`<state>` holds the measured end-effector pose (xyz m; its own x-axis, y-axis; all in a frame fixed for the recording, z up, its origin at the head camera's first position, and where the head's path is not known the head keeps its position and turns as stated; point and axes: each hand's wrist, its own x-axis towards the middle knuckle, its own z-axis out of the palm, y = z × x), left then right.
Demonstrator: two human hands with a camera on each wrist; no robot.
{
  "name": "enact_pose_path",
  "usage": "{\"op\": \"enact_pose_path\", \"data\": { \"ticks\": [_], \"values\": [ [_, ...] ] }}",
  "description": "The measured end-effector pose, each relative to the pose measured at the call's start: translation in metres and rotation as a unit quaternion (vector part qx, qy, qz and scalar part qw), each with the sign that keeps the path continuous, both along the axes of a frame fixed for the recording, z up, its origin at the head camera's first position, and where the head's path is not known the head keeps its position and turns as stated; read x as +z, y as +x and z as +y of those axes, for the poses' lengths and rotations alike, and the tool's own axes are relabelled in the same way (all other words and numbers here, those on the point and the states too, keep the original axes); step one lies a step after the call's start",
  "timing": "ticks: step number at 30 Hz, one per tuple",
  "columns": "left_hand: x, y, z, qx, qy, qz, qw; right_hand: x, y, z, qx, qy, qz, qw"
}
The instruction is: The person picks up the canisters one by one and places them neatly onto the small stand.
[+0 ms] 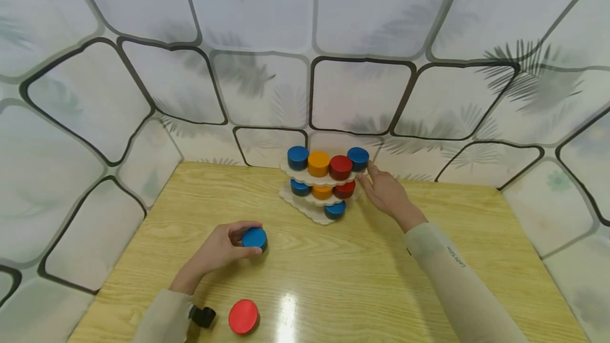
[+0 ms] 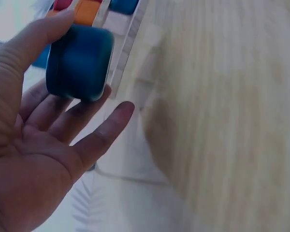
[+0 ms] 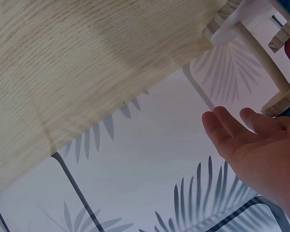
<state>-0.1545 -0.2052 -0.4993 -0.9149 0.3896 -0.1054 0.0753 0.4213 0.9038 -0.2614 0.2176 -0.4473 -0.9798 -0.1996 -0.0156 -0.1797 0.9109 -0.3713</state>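
Above the table's left part, my left hand pinches a blue cylindrical block between thumb and fingers. The left wrist view shows the block between the thumb and the fingertips, with one finger stretched out free. At the far side stands a tiered wooden stand with scalloped shelves. Its top shelf bears a blue, an orange, a red and another blue block in a row; more sit on the lower tiers. My right hand is at the top shelf's right end, fingers extended beside that blue block.
A red cylindrical block lies on the wooden table near the front, right of my left wrist. A black strap device is on that wrist. Patterned fabric walls enclose the table at the back and sides.
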Motion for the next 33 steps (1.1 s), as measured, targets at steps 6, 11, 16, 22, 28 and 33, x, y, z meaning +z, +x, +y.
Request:
{"op": "enact_pose_path", "data": {
  "ticks": [6, 11, 16, 22, 28, 33],
  "values": [
    [0.005, -0.013, 0.021, -0.004, -0.007, 0.003, 1.0, 0.0, 0.0, 0.001, -0.001, 0.001, -0.008, 1.0],
    [0.005, -0.023, 0.04, 0.013, -0.002, 0.005, 0.9999, 0.001, 0.0, 0.001, -0.001, -0.003, -0.009, 1.0],
    [0.004, -0.031, 0.059, 0.033, -0.002, 0.011, 0.9994, 0.001, 0.001, 0.001, -0.001, -0.004, -0.007, 1.0],
    [0.005, -0.04, 0.075, 0.033, 0.005, 0.02, 0.9992, -0.001, 0.001, 0.001, -0.002, -0.003, -0.006, 1.0],
    [0.002, -0.049, 0.085, 0.04, 0.028, 0.001, 0.9988, -0.002, 0.0, 0.001, -0.004, -0.001, -0.007, 1.0],
    [-0.002, -0.053, 0.093, 0.041, 0.047, -0.002, 0.998, -0.001, 0.0, 0.001, -0.002, -0.003, -0.008, 1.0]
  ]
}}
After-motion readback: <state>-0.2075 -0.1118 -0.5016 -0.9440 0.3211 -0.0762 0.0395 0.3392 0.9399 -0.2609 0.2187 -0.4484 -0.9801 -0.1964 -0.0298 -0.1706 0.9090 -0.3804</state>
